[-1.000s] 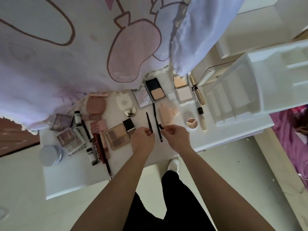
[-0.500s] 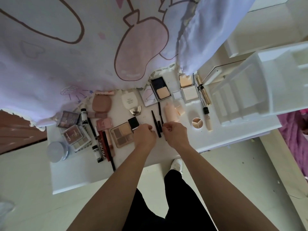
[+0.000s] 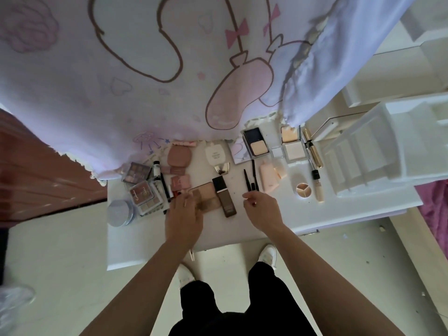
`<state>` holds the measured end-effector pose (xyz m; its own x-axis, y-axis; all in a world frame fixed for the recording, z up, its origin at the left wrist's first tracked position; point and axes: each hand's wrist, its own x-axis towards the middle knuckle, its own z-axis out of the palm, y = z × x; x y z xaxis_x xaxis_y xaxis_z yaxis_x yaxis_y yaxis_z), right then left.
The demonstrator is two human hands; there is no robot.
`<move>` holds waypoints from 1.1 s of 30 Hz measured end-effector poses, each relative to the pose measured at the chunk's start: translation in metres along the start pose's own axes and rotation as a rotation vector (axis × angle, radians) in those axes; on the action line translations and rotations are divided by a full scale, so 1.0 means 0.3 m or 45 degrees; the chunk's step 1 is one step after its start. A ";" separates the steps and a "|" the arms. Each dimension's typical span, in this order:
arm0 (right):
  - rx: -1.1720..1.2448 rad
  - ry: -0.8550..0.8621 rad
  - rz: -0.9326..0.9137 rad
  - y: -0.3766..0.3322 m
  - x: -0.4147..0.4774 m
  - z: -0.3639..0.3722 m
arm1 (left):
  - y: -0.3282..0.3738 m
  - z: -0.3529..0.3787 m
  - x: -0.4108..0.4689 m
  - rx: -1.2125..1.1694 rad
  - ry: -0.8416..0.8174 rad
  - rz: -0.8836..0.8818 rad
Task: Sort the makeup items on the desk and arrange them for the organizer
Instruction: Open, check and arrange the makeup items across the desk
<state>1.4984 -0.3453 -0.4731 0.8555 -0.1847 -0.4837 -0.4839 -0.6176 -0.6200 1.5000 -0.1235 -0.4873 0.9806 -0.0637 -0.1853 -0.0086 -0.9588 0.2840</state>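
I see the makeup items spread across the white desk [image 3: 339,214], with the white organizer [image 3: 378,154] standing at its right end. My view of the left hand [image 3: 184,215] is blurred: it reaches over the left edge of the brown eyeshadow palette [image 3: 206,191], fingers pointing far-left, and I cannot tell whether it grips anything. The right hand [image 3: 263,209] hovers just near of the 2 black pencils [image 3: 247,181], fingers curled with thumb and forefinger close together; I cannot tell if they pinch something. Between the hands lies a dark foundation bottle [image 3: 224,196], touching the palette's right side. Right of the pencils lie a pink tube [image 3: 268,177] and a round 3-pan pot [image 3: 303,189]. A silver jar [image 3: 120,212] sits at the desk's left edge. A cartoon-print cloth [image 3: 145,81] hangs over the far side.
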 end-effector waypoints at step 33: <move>-1.081 -0.286 -0.546 -0.308 0.013 0.293 | -0.304 0.001 -0.100 -0.200 -0.156 -0.367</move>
<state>1.5301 -0.2218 -0.4720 0.8303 0.2796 -0.4821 0.2291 -0.9598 -0.1620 1.4712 -0.0343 -0.5079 0.9074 0.1619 -0.3878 0.3052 -0.8883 0.3432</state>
